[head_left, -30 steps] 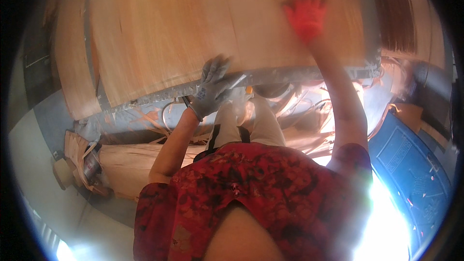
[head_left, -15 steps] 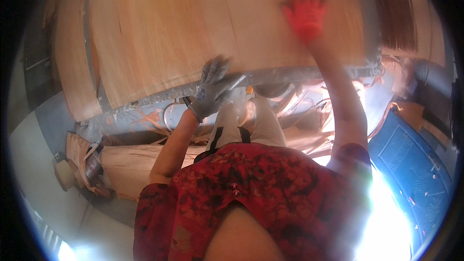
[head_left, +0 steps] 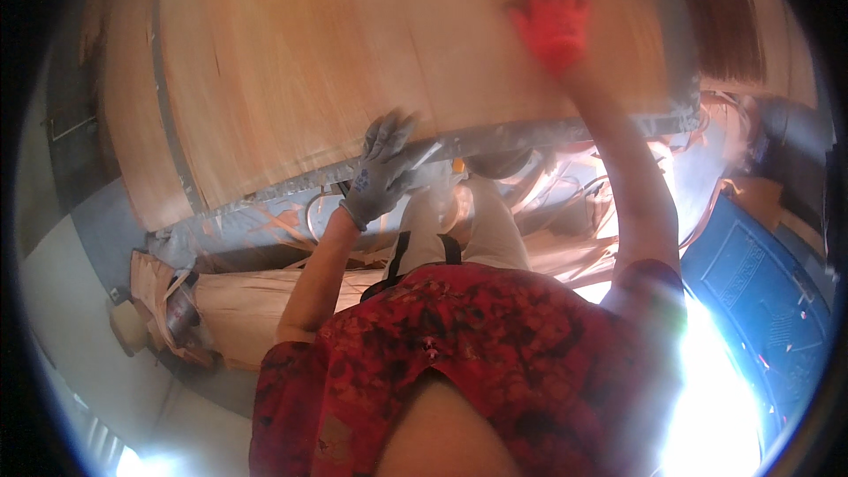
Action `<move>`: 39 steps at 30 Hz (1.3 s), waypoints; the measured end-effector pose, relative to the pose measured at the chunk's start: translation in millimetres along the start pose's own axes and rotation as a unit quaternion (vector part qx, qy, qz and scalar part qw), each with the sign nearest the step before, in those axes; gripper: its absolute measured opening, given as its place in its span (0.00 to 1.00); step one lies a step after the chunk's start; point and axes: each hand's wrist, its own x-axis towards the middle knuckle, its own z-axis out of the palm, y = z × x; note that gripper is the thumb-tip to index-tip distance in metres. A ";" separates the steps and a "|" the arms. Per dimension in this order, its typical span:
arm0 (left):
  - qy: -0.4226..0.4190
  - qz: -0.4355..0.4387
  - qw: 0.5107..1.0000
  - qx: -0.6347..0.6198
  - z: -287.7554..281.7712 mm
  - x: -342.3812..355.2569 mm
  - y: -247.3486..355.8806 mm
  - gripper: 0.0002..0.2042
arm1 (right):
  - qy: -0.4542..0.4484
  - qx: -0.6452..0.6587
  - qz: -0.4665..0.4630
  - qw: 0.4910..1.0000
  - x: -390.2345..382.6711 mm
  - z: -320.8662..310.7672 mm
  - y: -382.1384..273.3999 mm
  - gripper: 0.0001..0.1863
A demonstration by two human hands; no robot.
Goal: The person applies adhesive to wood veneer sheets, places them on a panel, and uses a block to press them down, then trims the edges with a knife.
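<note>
A broad, light-brown wood veneer sheet (head_left: pixel 300 62) lies on a worktable, reaching close to its grey, flaking near edge (head_left: pixel 521 138). My right hand (head_left: pixel 555 25), in a red glove with dark fingertips, rests on the sheet's right part, arm stretched forward and fingers spread; it is a little blurred. In a grey glove, my left hand (head_left: pixel 380 178) is at the near edge, its fingers extended over the sheet's border. Beside its thumb shows a pale, narrow strip (head_left: pixel 426 154); whether the hand touches it I cannot tell.
A narrower veneer piece (head_left: pixel 137 124) lies left of the sheet, across a thin dark gap. Dark-brown sheets (head_left: pixel 720 18) lie at the far right. Veneer scraps (head_left: pixel 565 185) hang and pile below the table edge. A blue panel (head_left: pixel 751 291) stands at lower right, a veneer stack (head_left: pixel 238 309) at lower left.
The whole view has shifted slightly. My right hand sits a touch farther left on the sheet, still spread. My left hand stays at the near edge in nearly the same pose.
</note>
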 end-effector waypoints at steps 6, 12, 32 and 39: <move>0.011 0.006 1.000 0.019 7.8 -3.9 -5.1 0.28 | -0.013 -0.006 -0.014 1.000 -1.3 -13.9 3.1 0.35; 0.008 0.009 0.999 0.030 11.9 -3.8 -7.1 0.28 | 0.023 0.030 -0.018 0.999 -13.5 -0.6 16.3 0.34; -0.024 0.005 0.998 0.049 15.1 -5.5 -5.8 0.28 | 0.007 -0.009 -0.046 0.999 -2.4 -1.3 16.6 0.35; 0.024 -0.001 1.000 0.015 23.9 -6.6 -3.0 0.04 | -0.004 0.001 -0.048 0.999 -5.5 -4.5 15.6 0.34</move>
